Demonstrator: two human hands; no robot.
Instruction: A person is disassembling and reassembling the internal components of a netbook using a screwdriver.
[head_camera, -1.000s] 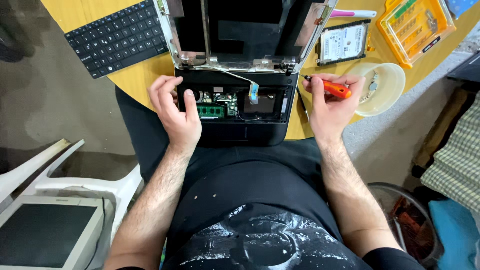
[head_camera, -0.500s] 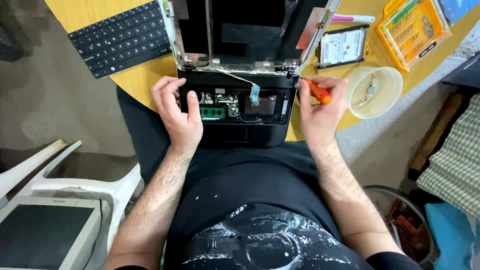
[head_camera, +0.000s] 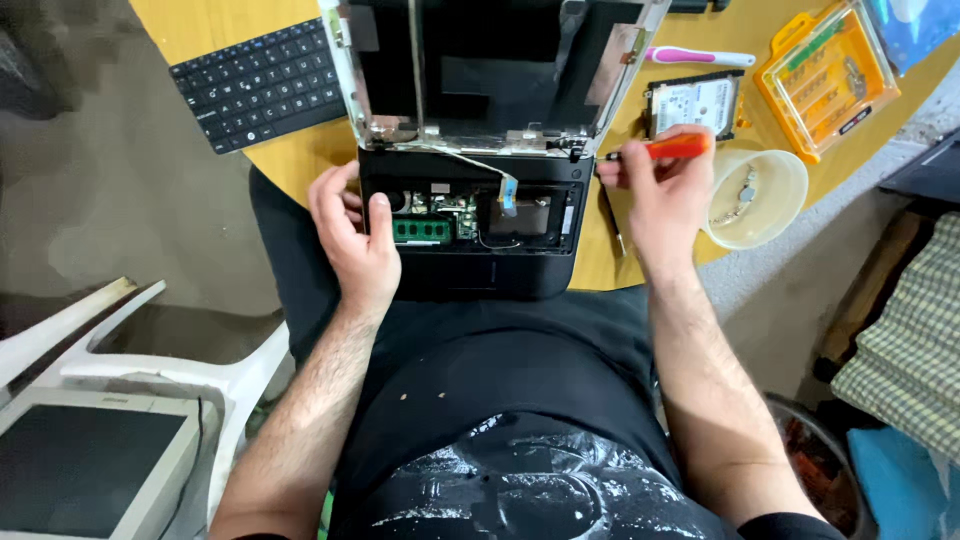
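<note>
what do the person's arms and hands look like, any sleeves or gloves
Both arms are bare from the wrist to past the elbow, with visible hair along the forearms. The left hand and right hand wear no gloves, rings or watch. Black short sleeves just show at the bottom edge of the head view.
</note>
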